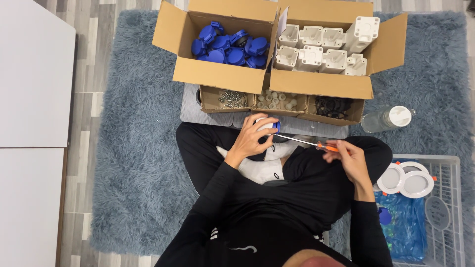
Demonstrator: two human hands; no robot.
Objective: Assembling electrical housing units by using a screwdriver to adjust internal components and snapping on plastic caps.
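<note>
1. The left hand (pixel 250 141) is wrapped around a small white-and-blue plastic part (pixel 269 126), held over the person's lap.
2. The right hand (pixel 346 157) is closed on the orange handle of a screwdriver (pixel 309 144), whose thin shaft runs leftward and slightly up until its tip meets the part.
3. Risk, as a judgement: the tip sits close to the left fingers, so a slip off the screw head could jab them. The part is braced only by the hand, not on a surface, which makes a slip likelier.
4. A loose screw could drop into the shaggy blue rug (pixel 133 163) and be hard to find.
5. Counts: just beyond the left hand stand three small trays, one of metal screws (pixel 232 99), one of pale round pieces (pixel 276 100), one of black pieces (pixel 334 106).
6. Further off are two open cardboard boxes: blue parts (pixel 230 47), roughly ten, and white moulded parts (pixel 324 49), about nine.
7. Beyond the right hand lies one clear bottle (pixel 386 118). Below that hand, a grey crate (pixel 457 198) holds two round white fittings (pixel 408 180).
</note>
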